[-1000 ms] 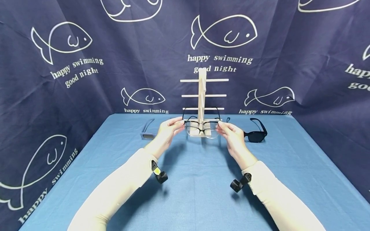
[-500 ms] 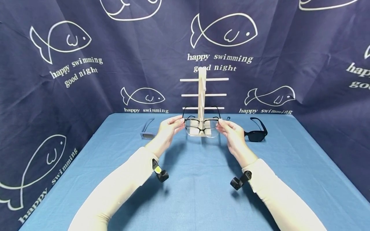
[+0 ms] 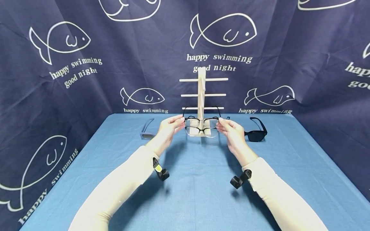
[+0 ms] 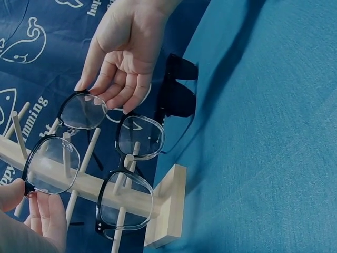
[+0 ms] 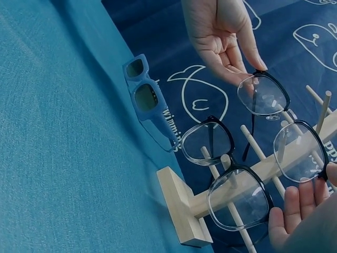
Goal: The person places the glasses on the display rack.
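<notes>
My left hand [image 3: 166,132] pinches one end of a pair of black-browed eyeglasses [image 3: 193,122], and my right hand [image 3: 232,133] pinches the other end. Their clear lenses face me, with the temples pointing back toward a wooden glasses stand [image 3: 201,86]. In the left wrist view, the held eyeglasses [image 4: 52,164] are level with the stand's pegs, above a second pair. That second pair, black-and-clear eyeglasses [image 4: 122,169], sits low on the stand. Right-hand fingertips [image 5: 277,219] come close to its rim in the right wrist view; contact there I cannot tell.
Blue sunglasses [image 3: 148,136] lie on the blue-covered table [image 3: 196,192] left of the stand, partly behind my left hand. Black sunglasses [image 3: 256,136] lie to the right. A dark curtain [image 3: 162,48] printed with fish hangs close behind the stand.
Both hands have raised the held eyeglasses slightly relative to the pair below. The stand, the lower pair and both sunglasses have stayed put.
</notes>
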The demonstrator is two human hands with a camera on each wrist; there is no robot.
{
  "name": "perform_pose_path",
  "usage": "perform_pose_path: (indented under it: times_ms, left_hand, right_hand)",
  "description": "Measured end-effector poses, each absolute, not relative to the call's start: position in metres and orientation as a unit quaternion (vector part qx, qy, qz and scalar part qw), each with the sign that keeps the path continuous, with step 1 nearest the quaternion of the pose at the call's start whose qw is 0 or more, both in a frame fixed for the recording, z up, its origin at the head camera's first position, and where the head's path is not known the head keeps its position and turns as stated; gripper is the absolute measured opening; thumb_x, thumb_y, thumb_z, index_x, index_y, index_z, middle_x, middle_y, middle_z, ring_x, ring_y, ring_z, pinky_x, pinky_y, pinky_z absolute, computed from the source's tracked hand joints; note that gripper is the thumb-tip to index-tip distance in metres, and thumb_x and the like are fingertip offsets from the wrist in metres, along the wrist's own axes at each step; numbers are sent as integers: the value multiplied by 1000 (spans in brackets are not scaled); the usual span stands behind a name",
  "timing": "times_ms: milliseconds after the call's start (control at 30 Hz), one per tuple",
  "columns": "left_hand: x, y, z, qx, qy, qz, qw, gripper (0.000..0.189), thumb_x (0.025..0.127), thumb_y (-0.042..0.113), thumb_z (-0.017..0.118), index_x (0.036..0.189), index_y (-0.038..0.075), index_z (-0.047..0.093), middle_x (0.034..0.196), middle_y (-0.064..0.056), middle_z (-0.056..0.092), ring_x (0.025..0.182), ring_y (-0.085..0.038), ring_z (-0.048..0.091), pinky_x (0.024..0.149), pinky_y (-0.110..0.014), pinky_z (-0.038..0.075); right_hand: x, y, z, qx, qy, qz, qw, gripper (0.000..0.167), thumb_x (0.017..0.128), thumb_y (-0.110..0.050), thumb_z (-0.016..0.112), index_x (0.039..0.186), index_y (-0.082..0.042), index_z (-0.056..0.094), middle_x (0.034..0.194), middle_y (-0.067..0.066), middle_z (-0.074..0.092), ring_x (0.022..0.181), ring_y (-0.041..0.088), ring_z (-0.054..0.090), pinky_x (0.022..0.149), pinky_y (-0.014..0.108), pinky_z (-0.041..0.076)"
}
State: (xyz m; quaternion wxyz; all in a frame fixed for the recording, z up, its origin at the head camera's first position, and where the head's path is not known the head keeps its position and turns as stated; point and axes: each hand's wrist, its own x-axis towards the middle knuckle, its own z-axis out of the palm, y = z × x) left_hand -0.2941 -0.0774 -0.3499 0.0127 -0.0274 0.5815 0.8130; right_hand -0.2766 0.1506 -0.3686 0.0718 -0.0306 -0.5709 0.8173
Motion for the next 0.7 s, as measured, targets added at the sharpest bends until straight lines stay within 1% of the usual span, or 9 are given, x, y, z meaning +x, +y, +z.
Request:
perform_pose_path:
  times_ms: [100, 133, 200, 267, 367, 467, 567, 633, 700]
  left_hand:
    - [-296, -77, -350, -28, 578, 815, 14, 38, 91, -5, 60, 128, -12, 55, 93, -7, 65, 76, -7, 66, 100, -35, 53]
    - [-296, -78, -350, -27, 578, 815, 15, 38, 91, -4, 60, 128, -11, 55, 94, -7, 65, 76, -7, 66, 100, -35, 53]
    - [-297, -78, -350, -26, 578, 816, 14, 38, 91, -4, 60, 129, -11, 54, 96, -9, 66, 76, -7, 66, 102, -37, 51]
    - [-298, -78, -351, -27, 578, 815, 14, 39, 92, -4, 60, 129, -11, 54, 102, -13, 66, 77, -8, 66, 102, -37, 51]
    - [-300, -78, -351, -28, 581, 814, 14, 40, 92, -3, 60, 131, -12, 53, 112, -21, 65, 79, -9, 66, 95, -30, 56]
    - [-301, -77, -351, -27, 582, 813, 13, 41, 92, -3, 60, 131, -12, 52, 121, -27, 61, 78, -9, 66, 90, -26, 57]
    - [-303, -77, -352, -29, 583, 812, 13, 40, 92, -3, 60, 130, -10, 54, 116, -24, 64, 77, -8, 66, 89, -25, 58]
    - [-305, -77, -353, -30, 582, 813, 12, 39, 92, -3, 61, 129, -9, 55, 105, -16, 67, 77, -9, 66, 89, -26, 58]
    - [-307, -77, -353, -33, 580, 813, 12, 38, 91, -3, 62, 128, -9, 57, 95, -8, 68, 76, -9, 66, 88, -26, 58]
  right_hand:
    - [-276, 151, -367, -33, -571, 817, 70, 8, 93, -15, 65, 90, -8, 65, 75, -3, 70, 74, 8, 67, 86, 24, 58]
    - [-277, 150, -367, -34, -571, 817, 69, 8, 93, -16, 65, 89, -8, 65, 75, -3, 70, 74, 7, 67, 86, 24, 58]
    - [-276, 150, -366, -37, -571, 817, 68, 8, 93, -16, 66, 88, -9, 65, 76, -3, 70, 74, 7, 67, 86, 24, 58]
    - [-277, 150, -366, -39, -571, 817, 68, 9, 93, -16, 66, 86, -10, 66, 76, -2, 70, 74, 7, 67, 85, 23, 58]
    - [-278, 150, -366, -41, -575, 815, 67, 9, 92, -16, 66, 89, -8, 65, 76, -2, 70, 74, 7, 67, 85, 23, 58]
    - [-280, 150, -366, -43, -583, 809, 64, 14, 92, -18, 67, 94, -5, 64, 76, -3, 70, 75, 7, 67, 86, 23, 58]
    - [-281, 150, -366, -44, -591, 803, 60, 19, 92, -20, 68, 99, -3, 62, 77, -4, 70, 76, 6, 67, 87, 22, 58]
    - [-281, 150, -366, -46, -592, 802, 59, 20, 92, -20, 68, 100, -2, 62, 77, -4, 70, 76, 6, 67, 87, 22, 58]
    - [-281, 150, -366, -46, -591, 803, 57, 20, 92, -19, 68, 100, -2, 62, 77, -4, 70, 77, 6, 67, 86, 21, 58]
